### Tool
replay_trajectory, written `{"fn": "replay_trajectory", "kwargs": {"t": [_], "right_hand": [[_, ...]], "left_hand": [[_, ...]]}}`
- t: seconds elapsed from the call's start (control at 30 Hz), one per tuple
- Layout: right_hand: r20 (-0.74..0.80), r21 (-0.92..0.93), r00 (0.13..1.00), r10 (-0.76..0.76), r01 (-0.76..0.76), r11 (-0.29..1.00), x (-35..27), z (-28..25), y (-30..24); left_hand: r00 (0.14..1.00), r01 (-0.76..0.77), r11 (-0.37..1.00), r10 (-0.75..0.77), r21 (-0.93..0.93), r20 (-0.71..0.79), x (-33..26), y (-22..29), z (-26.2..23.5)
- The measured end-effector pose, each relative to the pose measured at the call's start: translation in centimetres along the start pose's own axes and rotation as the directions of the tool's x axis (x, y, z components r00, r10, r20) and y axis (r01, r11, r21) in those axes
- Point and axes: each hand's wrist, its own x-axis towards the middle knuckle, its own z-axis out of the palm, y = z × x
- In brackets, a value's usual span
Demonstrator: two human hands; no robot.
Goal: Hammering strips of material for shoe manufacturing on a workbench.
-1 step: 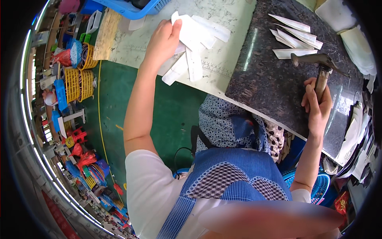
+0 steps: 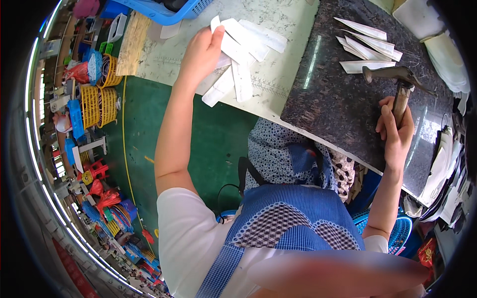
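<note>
Toward the near edge of the pale tabletop (image 2: 164, 49), white strips (image 2: 256, 42) lie fanned and overlapping, one with its lower end poking just past that edge. The left hand (image 2: 201, 55) is above the left side of this pile, thumb and fingers pressed together on a white piece (image 2: 215, 23) whose tip stands up beyond the thumb. A blue basket (image 2: 171, 18) sits at the far edge, up and left of that hand.

To the right, on the dark speckled slab (image 2: 323, 102), pointed white pieces (image 2: 366, 65) are spread in a loose group near the far edge, their narrow ends toward the left. Just nearer, the right hand (image 2: 396, 130) has its fingers wrapped around the handle of a hammer (image 2: 401, 92), head up, beside the lowest piece. White padded material (image 2: 447, 62) fills the slab's far right corner.
</note>
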Motion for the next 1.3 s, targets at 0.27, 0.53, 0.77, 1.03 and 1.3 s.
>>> {"fn": "replay_trajectory", "kwargs": {"t": [0.27, 0.53, 0.77, 1.03, 1.3], "right_hand": [[-0.049, 0.168, 0.998, -0.035, 0.043, 0.985, -0.8, 0.6, 0.4], [-0.097, 0.355, 0.992, 0.082, -0.042, 0.934, -3.7, 2.8, -0.6], [-0.045, 0.222, 0.999, 0.022, -0.012, 0.975, -6.2, -0.1, 1.3], [-0.198, 0.185, 0.979, 0.051, -0.014, 0.983, -7.8, -1.7, 2.5], [-0.291, -0.073, 0.957, -0.021, 0.0, 0.997, -9.5, -6.6, 1.3]], "left_hand": [[0.946, 0.217, 0.467, -0.318, -0.857, 0.067, -5.0, 7.8, -3.4], [0.921, 0.38, 0.086, 0.056, -0.921, 0.386, -11.8, 19.4, 6.6], [0.78, 0.247, 0.518, 0.396, -0.819, 0.485, -9.5, 20.4, 5.2], [0.684, 0.032, 0.453, 0.64, -0.891, 0.35, -7.3, 22.0, 8.2], [0.749, -0.552, 0.587, 0.661, -0.592, -0.043, -5.0, 20.4, 11.5]]}}
